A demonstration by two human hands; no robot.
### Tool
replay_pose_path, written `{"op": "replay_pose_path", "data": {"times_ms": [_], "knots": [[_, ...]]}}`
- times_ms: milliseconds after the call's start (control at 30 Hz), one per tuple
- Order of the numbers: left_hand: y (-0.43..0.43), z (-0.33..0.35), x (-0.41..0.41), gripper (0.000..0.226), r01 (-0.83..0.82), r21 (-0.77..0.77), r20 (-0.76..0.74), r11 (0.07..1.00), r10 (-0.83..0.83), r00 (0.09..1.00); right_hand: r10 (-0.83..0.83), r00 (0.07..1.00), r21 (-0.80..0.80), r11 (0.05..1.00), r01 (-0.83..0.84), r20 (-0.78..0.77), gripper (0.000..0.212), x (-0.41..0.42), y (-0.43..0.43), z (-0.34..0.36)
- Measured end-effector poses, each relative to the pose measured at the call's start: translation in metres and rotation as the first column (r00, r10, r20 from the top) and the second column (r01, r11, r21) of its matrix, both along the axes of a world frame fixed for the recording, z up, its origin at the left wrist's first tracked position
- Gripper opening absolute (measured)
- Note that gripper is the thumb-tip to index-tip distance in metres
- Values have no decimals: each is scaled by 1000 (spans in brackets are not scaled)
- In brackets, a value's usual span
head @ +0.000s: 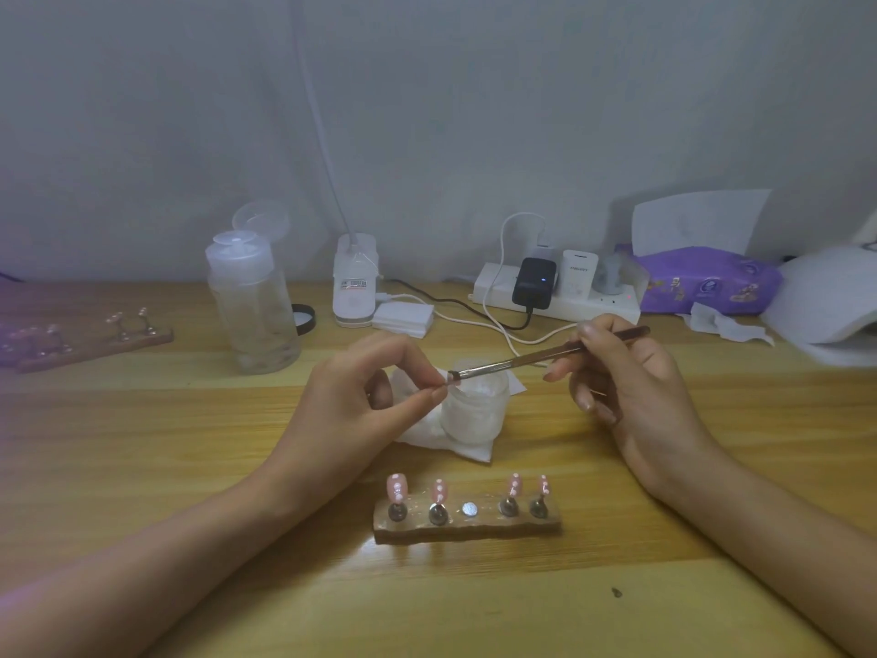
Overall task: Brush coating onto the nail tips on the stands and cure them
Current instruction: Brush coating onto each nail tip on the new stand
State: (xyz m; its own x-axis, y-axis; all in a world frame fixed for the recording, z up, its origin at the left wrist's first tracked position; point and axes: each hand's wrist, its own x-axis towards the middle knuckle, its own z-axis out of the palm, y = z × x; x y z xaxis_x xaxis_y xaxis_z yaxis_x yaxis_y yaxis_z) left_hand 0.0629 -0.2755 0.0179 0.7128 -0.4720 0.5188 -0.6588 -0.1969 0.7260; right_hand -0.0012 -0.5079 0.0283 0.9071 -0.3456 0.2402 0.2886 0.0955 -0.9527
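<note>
I see one nail tip [449,379] pinched by the left hand [360,396] just above the jar [474,410]. The brush [522,361], gripped in the right hand [631,387], touches it. Nearer than the jar, four tips [396,486] sit on the stand [467,528]. I judge coating midway, curing undone.

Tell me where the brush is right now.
In the head view the brush is right of centre, gripped by the right hand, its bristles reaching left above the white jar to the nail tip pinched by the left hand.
</note>
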Motion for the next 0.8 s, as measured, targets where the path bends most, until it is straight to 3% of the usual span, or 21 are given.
{"op": "replay_pose_path", "data": {"times_ms": [533,667,800], "knots": [[0,-2,2,8,21,-24,9,999,-21,1000,17,1000,7,1000,-17,16,19,2,-1,-2],[1,-3,3,11,12,-23,12,1000,-12,1000,-45,999,28,999,45,-8,21,2,-3,-2],[0,-3,4,11,16,-24,20,1000,-16,1000,20,1000,4,1000,-20,14,23,1,0,1]]}}
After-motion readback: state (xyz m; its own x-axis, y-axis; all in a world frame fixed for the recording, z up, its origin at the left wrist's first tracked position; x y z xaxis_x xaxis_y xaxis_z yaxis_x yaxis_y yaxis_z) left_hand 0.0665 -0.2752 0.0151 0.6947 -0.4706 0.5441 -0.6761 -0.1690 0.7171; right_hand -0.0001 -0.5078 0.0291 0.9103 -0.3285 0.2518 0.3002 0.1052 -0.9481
